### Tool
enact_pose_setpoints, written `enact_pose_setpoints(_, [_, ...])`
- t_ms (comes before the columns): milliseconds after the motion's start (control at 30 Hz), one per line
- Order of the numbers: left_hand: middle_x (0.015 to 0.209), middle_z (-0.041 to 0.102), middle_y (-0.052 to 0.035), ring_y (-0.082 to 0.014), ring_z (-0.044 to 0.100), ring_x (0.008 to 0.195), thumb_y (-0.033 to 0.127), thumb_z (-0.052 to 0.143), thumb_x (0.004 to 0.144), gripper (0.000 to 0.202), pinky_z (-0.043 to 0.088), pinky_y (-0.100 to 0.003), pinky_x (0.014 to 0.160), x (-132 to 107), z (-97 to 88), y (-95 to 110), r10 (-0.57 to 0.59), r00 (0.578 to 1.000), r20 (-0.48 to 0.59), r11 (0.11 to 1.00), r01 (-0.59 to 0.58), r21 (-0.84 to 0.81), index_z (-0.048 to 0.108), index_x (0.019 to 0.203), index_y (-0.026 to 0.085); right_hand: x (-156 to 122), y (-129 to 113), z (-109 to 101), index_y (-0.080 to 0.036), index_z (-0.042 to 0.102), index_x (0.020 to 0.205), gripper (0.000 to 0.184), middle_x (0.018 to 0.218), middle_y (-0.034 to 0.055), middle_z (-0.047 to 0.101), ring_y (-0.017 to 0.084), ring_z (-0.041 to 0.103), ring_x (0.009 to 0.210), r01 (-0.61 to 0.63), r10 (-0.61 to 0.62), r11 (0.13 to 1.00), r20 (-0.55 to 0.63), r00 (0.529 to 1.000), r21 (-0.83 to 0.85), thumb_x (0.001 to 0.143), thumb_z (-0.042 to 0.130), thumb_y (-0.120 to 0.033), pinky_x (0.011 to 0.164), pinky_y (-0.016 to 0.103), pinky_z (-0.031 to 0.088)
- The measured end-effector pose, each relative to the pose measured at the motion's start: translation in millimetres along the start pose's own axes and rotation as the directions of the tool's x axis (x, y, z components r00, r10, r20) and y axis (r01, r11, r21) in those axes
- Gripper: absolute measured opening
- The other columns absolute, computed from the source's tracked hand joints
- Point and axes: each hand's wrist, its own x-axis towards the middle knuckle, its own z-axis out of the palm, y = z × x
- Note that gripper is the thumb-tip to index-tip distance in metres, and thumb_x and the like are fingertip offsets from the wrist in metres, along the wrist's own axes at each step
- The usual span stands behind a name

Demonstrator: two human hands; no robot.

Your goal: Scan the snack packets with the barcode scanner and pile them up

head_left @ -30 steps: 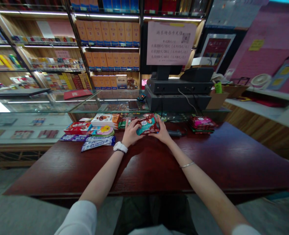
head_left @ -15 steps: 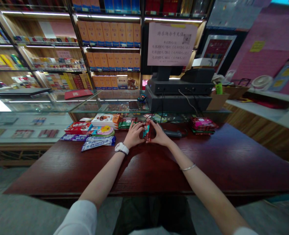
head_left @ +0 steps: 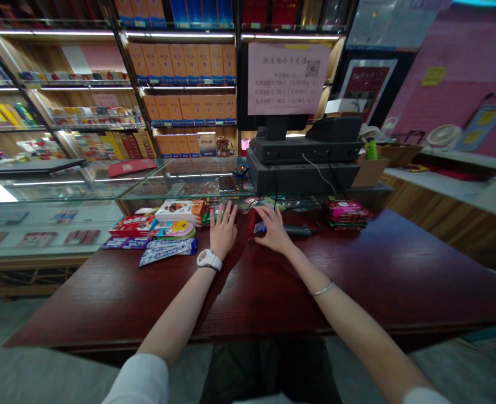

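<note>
In the head view, a dark red wooden desk (head_left: 273,297) stood in front of the person, with its far edge against a glass counter (head_left: 176,182).

The left hand (head_left: 223,229), with a white watch (head_left: 208,260) on the wrist, lay flat on the desk with the fingers spread and held nothing. Its fingertips were just beside a green packet (head_left: 214,216). The right hand (head_left: 273,230) lay over a red snack packet (head_left: 256,228) with the fingers bent around it. This packet was on the desk near the far edge, between the two hands, and only its left part could be seen.

Left of the hands there was a group of snacks: two blue and white packets (head_left: 168,249), a round pink and yellow packet (head_left: 174,229), a red box (head_left: 132,224) and a white and orange box (head_left: 180,209). Right of the hands, a black scanner (head_left: 301,230) lay on the desk, and further right a pile of pink packets (head_left: 347,215).

On the counter stood a black cash register (head_left: 304,163), and a pink paper notice (head_left: 288,70) covered the back of its screen. A dark phone (head_left: 226,183) lay on the glass. Behind, lit shelves (head_left: 184,62) carried rows of orange boxes. The wall (head_left: 462,56) on the right side was pink, and a white fan (head_left: 444,136) stood below it.
</note>
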Motion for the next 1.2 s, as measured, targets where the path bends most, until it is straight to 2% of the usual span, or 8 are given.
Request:
enact_pose_setpoints(133, [0.159,0.032,-0.008,-0.0309,0.026,0.148,0.018,0.043,0.091,0.06,0.012,-0.061,0.121,1,-4.4,4,-0.031,0.994,-0.101,0.999,0.028,-0.027,0.036,0.15,0.021,-1,-4,-6,-0.022,0.032,0.151,0.083,0.143,0.0113,0.046,0.034,0.025,0.146,0.008,-0.011,0.991,-0.021,1.0,-0.133,0.073,0.061,-0.026,0.12,0.058,0.008])
enact_pose_setpoints(267, [0.152,0.044,-0.0085,-0.0246,0.038,0.143,0.015,0.041,0.089,0.055,0.009,-0.054,0.124,0,-8.6,7,0.082,0.985,-0.155,0.991,-0.097,-0.092,0.044,0.144,0.021,-1,-11,-1,-0.022,0.033,0.151,0.082,0.142,0.0107,0.047,0.033,0.023,0.146,0.017,-0.016,0.98,0.008,1.0,-0.199,0.074,0.06,-0.025,0.121,0.058,0.006])
enact_pose_setpoints(367, [0.146,0.052,-0.0075,-0.0238,0.042,0.14,0.02,0.047,0.087,0.053,0.009,-0.051,0.125,-1,-9.2,9,0.208,0.971,-0.115,0.965,-0.223,-0.137,0.048,0.14,0.021,1,-14,10,-0.022,0.032,0.152,0.081,0.142,0.0106,0.046,0.033,0.024,0.146,0.002,0.002,0.976,0.021,1.0,-0.218,0.075,0.059,-0.026,0.121,0.058,0.006])
enact_pose_setpoints(533, [0.149,0.048,-0.0088,-0.0278,0.037,0.142,0.033,0.056,0.085,0.053,0.011,-0.053,0.125,-2,-2.8,5,0.262,0.965,-0.019,0.954,-0.262,-0.144,0.051,0.136,0.02,7,-14,32,-0.015,0.027,0.153,0.084,0.143,0.0152,0.045,0.032,0.026,0.146,-0.024,0.034,0.978,0.046,0.998,-0.205,0.076,0.059,-0.025,0.121,0.056,0.007])
enact_pose_setpoints(667, [0.156,0.038,-0.0089,-0.0308,0.028,0.147,0.031,0.063,0.077,0.053,0.012,-0.055,0.124,-1,0.6,-2,0.263,0.963,0.062,0.96,-0.256,-0.113,0.057,0.129,0.02,9,-14,38,-0.013,0.026,0.153,0.086,0.144,0.0162,0.045,0.032,0.026,0.146,-0.009,0.026,0.98,0.083,0.996,-0.2,0.075,0.059,-0.024,0.122,0.056,0.005])
enact_pose_setpoints(800, [0.157,0.035,-0.0085,-0.0309,0.024,0.148,0.022,0.065,0.072,0.059,0.012,-0.055,0.123,-1,1.8,-6,0.266,0.956,0.121,0.962,-0.255,-0.099,0.055,0.13,0.021,8,-15,38,-0.01,0.027,0.152,0.085,0.149,0.0169,0.043,0.031,0.024,0.147,-0.001,0.023,0.981,0.113,0.993,-0.195,0.074,0.059,-0.022,0.122,0.056,0.003])
enact_pose_setpoints(933, [0.155,0.04,-0.0089,-0.0321,0.025,0.148,0.016,0.064,0.069,0.064,0.014,-0.057,0.123,-2,3.7,-5,0.261,0.956,0.132,0.964,-0.249,-0.096,0.054,0.132,0.023,6,-15,39,-0.01,0.028,0.152,0.083,0.151,0.0167,0.041,0.03,0.024,0.147,0.009,0.014,0.984,0.126,0.992,-0.18,0.074,0.057,-0.021,0.122,0.056,0.003])
enact_pose_setpoints(1200, [0.145,0.051,-0.0087,-0.0315,0.038,0.141,0.021,0.064,0.072,0.056,0.011,-0.058,0.123,3,-4.3,-8,0.249,0.965,0.084,0.963,-0.239,-0.122,0.057,0.128,0.024,6,-8,35,-0.018,0.023,0.154,0.085,0.154,0.012,0.037,0.031,0.021,0.148,-0.033,0.046,0.981,0.065,0.997,-0.19,0.077,0.059,-0.023,0.121,0.058,0.006])
